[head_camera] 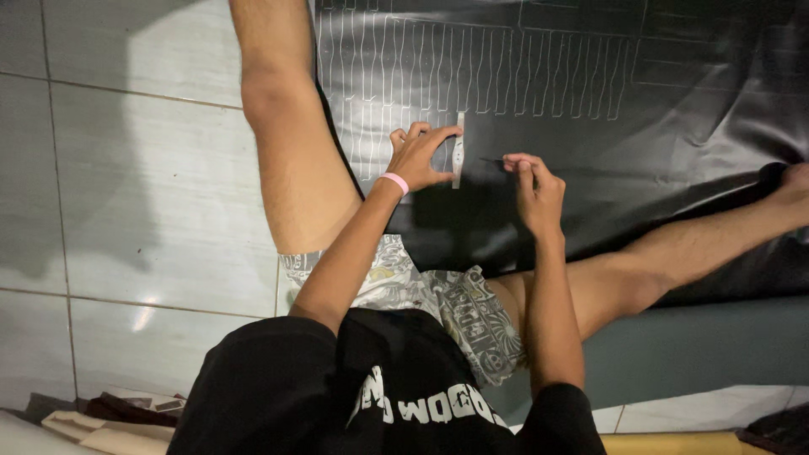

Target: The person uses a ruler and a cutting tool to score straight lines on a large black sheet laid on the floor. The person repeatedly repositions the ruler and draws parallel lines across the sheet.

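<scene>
The left hand [419, 157] has its grip pinched on a narrow pale strip of cut sheet material [458, 157], thumb and fingertips closed on its near end so that the strip stands up from the surface and runs away from the person. A pink band [393, 182] circles that wrist. Just to the right, the right hand [534, 190] is clenched around a thin dark pointed tool [492, 160], whose tip points left toward the strip and stops a little short of it; what kind of tool it is cannot be told.

Both hands work over a large glossy black sheet [640, 126] spread on the floor, scored with rows of thin pale outlines of long, waisted shapes across its far part. The strip sits at the near edge of those rows.

The person sits with bare legs spread, the left leg [291, 152] along the sheet's left edge and the right leg [691, 244] lying across its near right part. Grey patterned shorts [438, 295] and a black shirt [371, 388] fill the near middle. Pale glossy floor tiles [126, 168] lie to the left.
</scene>
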